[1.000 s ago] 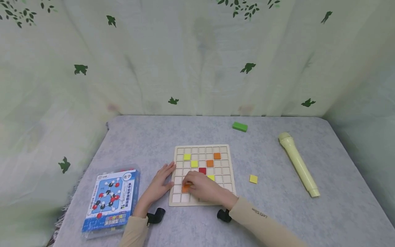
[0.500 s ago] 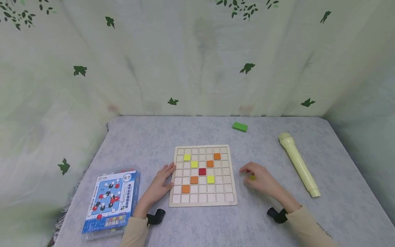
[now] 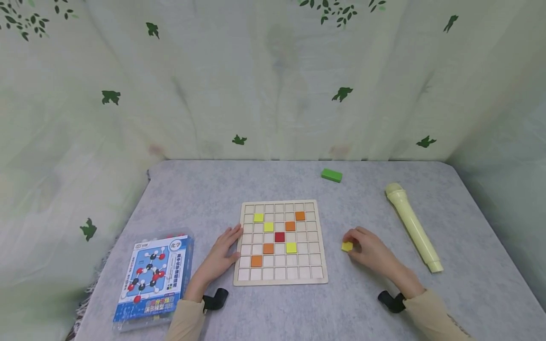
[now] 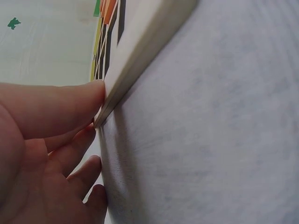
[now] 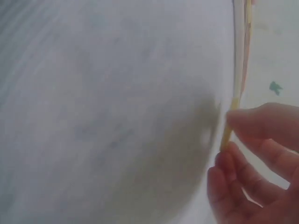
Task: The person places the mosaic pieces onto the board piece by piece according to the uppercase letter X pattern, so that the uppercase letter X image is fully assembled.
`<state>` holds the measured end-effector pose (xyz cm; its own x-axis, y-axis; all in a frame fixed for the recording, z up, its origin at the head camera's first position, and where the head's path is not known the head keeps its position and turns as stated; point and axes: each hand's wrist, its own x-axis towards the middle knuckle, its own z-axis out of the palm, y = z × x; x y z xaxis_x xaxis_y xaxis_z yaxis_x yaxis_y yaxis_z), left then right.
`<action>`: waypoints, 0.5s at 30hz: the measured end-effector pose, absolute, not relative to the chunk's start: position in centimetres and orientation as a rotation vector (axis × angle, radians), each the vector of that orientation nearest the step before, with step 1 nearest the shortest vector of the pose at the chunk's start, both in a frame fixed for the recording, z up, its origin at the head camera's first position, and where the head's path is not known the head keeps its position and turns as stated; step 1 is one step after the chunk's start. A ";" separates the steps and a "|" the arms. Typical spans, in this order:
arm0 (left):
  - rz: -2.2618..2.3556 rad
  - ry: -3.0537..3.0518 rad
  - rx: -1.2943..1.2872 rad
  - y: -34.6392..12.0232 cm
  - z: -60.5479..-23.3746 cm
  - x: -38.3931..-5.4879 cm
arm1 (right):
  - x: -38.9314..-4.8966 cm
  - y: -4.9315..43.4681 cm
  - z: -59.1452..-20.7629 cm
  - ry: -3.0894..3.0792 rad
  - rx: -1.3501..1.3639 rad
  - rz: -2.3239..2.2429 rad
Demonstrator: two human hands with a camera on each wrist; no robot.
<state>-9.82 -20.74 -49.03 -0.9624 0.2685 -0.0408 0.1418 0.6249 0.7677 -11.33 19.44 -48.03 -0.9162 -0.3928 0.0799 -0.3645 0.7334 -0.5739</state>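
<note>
A square wooden grid board lies mid-table, with yellow, orange and red tiles in its cells, the red tile near the centre. My left hand rests at the board's left edge, fingers extended; the left wrist view has the thumb and fingertips touching the board's side. To the right of the board, my right hand pinches a yellow square tile between thumb and fingers. In the right wrist view that yellow tile appears edge-on, held close over the tabletop.
Left of the board lies a blue-and-white boxed molecular model set in clear plastic. A green block sits toward the back. A pale yellow microphone-shaped object lies on the right. Patterned cloth hangs behind the table.
My right hand has moved from the board's lower left cells out to the right and taken hold of the yellow tile there. The left hand has stayed at the board's edge.
</note>
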 end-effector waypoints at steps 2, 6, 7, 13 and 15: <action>1.256 2.691 0.346 -20.8 -49.0 -9.8 | -11.3 18.6 -47.8 2.848 -0.689 -0.991; 1.252 2.689 0.345 -20.8 -49.0 -9.8 | -10.9 16.1 -47.3 2.720 -0.828 -1.054; 1.250 2.690 0.346 -20.8 -49.0 -9.8 | -10.7 15.4 -47.2 2.692 -0.856 -1.043; 1.243 2.697 0.353 -20.8 -49.0 -9.8 | -10.3 12.1 -47.3 2.631 -0.956 -0.918; 1.249 2.694 0.351 -20.8 -49.0 -9.8 | -10.3 11.5 -47.4 2.643 -0.985 -0.888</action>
<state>-9.78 -20.81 -49.03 -0.9610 0.2738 -0.0386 0.1475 0.6257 0.7660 -10.33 11.46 -47.42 -0.7630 -0.6455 0.0339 -0.5349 0.6012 -0.5937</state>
